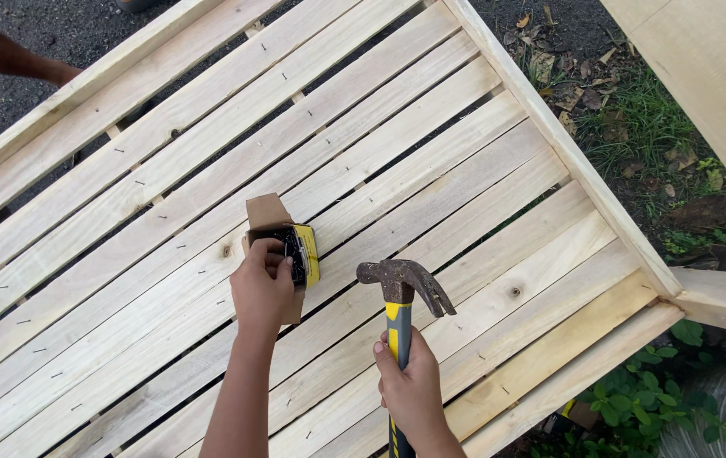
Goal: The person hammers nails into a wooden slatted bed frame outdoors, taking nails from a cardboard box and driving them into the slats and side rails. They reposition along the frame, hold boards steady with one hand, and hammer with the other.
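Slatted wooden frame [431,170]: pale raw wood, unpainted, matt, visible grain and a few dark knots, small dark metal nail heads along the slats. Claw hammer [403,288]: head is dull metal, brown and rust-pitted, rough, no shine; handle looks like smooth yellow and black plastic or rubber, slightly glossy. Small box [282,242]: brown cardboard, matt, flap open, one yellow printed side; contents dark, probably metal, too small to tell. Ground [40,34] beyond: rough dark gravel or asphalt. Board [711,59] top right: same pale wood, smoother face.
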